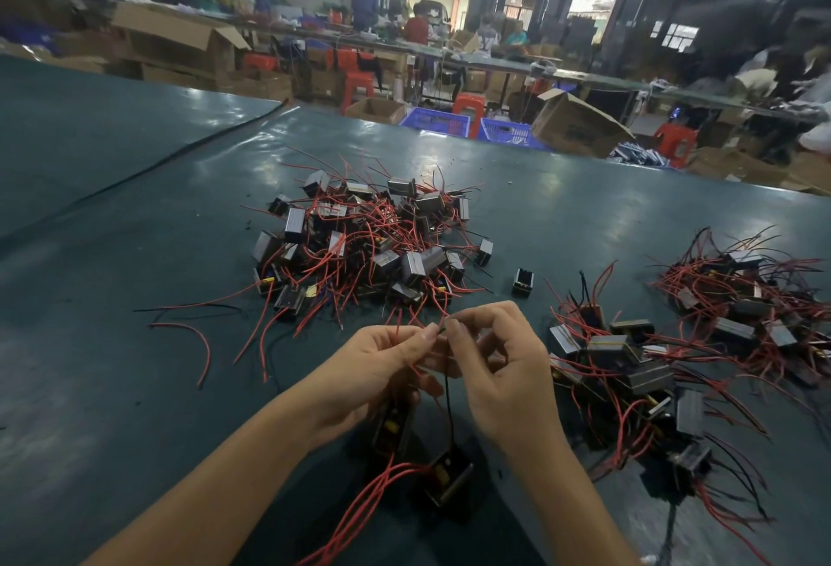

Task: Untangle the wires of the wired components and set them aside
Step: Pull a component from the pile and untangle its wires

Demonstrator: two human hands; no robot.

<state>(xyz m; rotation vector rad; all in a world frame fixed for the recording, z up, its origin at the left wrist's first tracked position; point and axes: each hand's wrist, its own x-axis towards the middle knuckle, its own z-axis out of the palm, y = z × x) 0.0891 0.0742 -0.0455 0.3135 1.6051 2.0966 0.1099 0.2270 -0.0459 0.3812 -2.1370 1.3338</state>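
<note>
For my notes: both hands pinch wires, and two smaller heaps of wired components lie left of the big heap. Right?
No: in the head view the smaller heaps of black red-wired components lie right of the big heap. Left hand and right hand pinch wires.

Gleams smooth and glossy across the teal worktop sheet (562, 214), mirroring the ceiling lights. Shows dull grey metal faces and black plastic bodies on the wired components (412, 267), with smooth red and black plastic insulation on the wires (207, 349). Reads as matt brown cardboard in the boxes (575, 124), shiny moulded plastic in the blue crates (434, 121).
</note>
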